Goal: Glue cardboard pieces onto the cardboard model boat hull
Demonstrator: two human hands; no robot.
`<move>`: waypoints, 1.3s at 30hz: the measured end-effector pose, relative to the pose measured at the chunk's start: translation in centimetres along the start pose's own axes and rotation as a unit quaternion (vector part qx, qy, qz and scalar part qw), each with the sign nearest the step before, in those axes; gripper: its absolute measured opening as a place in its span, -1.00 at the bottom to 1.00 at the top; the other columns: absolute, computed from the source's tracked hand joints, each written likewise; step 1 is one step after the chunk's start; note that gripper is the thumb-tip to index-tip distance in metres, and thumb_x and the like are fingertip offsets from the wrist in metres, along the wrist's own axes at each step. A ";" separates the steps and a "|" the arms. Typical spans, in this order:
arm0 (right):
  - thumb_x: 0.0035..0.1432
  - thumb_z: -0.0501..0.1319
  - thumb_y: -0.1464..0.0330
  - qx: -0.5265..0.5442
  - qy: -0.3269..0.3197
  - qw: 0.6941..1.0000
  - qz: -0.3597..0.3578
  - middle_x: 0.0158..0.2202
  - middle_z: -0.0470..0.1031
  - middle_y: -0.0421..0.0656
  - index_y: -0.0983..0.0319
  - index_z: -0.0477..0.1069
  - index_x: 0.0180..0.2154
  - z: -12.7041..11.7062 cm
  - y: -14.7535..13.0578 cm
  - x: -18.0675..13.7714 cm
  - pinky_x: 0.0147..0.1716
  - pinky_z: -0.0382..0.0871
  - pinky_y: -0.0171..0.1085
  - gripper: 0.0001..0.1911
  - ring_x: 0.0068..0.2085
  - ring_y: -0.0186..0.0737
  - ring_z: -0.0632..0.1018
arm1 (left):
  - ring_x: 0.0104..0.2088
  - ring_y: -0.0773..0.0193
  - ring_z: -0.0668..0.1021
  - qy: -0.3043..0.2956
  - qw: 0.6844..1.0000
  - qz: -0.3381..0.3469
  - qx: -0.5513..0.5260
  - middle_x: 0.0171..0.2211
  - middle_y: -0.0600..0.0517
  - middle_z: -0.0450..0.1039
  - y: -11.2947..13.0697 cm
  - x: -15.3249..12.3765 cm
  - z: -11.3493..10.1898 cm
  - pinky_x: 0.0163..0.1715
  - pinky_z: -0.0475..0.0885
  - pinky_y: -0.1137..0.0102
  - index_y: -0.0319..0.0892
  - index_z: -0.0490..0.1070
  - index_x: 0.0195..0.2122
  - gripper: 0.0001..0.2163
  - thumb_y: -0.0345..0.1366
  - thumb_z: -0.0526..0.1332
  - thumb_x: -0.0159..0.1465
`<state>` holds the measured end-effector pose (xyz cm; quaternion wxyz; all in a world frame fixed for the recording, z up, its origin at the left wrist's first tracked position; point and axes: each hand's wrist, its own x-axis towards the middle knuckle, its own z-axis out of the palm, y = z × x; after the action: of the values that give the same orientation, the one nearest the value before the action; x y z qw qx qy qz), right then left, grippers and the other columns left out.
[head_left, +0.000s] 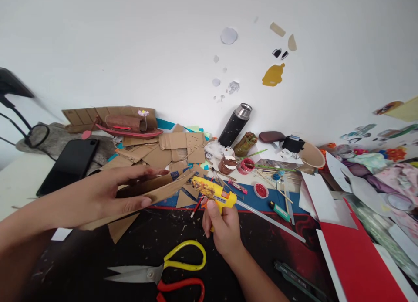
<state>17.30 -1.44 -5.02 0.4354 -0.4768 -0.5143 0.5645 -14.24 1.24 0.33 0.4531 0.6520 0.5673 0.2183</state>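
My right hand point(222, 230) is wrapped round the handle of a yellow hot glue gun point(215, 193), its body spotted with brown residue. A long clear glue stick point(271, 221) sticks out of its back end. The nozzle points left and touches or nearly touches the tip of a folded cardboard piece point(163, 193). My left hand point(107, 193) grips that cardboard with the thumb in front and the fingers behind. Below, scissors point(150, 273) with one yellow and one red handle lie with the blades slightly apart, pointing left.
Cardboard scraps point(183, 145) pile up behind my hands, with a model boat point(127, 125) by the wall. A black tablet point(68, 164) lies left. Further back are a black flask point(235, 125) and paint jars point(245, 165). Red card point(355, 258) and a utility knife point(298, 280) lie right.
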 end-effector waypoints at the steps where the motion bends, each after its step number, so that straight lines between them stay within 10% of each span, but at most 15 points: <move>1: 0.30 0.21 -0.35 0.001 -0.001 1.000 0.001 -0.77 0.24 -0.24 0.14 0.30 -0.64 0.0 0.0 0.0 -0.67 0.09 -0.32 -0.20 -0.72 -0.35 0.28 | 0.38 -0.20 0.55 0.009 1.000 0.000 0.001 0.35 0.07 0.59 0.0 0.0 0.0 0.41 0.43 0.01 0.19 0.56 0.35 -0.31 0.19 0.48 0.18; 16: 0.30 0.23 -0.33 0.013 -0.002 1.000 0.016 -0.77 0.23 -0.27 0.18 0.41 -0.53 0.1 0.6 -0.2 -0.68 0.04 -0.33 -0.25 -0.74 -0.37 0.24 | 0.30 -0.28 0.62 0.000 1.000 -0.031 0.001 0.27 0.11 0.66 2.5 0.0 0.2 0.35 0.51 -0.05 0.27 0.66 0.22 -0.32 0.22 0.52 0.04; 39: 0.41 0.18 -0.27 0.013 -0.011 1.000 -0.011 -0.80 0.16 -0.25 0.15 0.22 -0.71 -0.1 1.0 -0.5 -0.68 -0.03 -0.34 -0.16 -0.76 -0.42 0.22 | 0.33 -0.06 0.61 -0.011 0.997 0.039 0.068 0.39 0.18 0.55 -0.3 -0.6 0.9 0.33 0.53 0.12 0.33 0.42 0.43 -0.36 0.21 0.36 0.33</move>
<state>17.45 -2.05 -5.96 0.4420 -0.4588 -0.5174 0.5713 -13.80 0.39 -0.21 0.4049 0.7052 0.5502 0.1898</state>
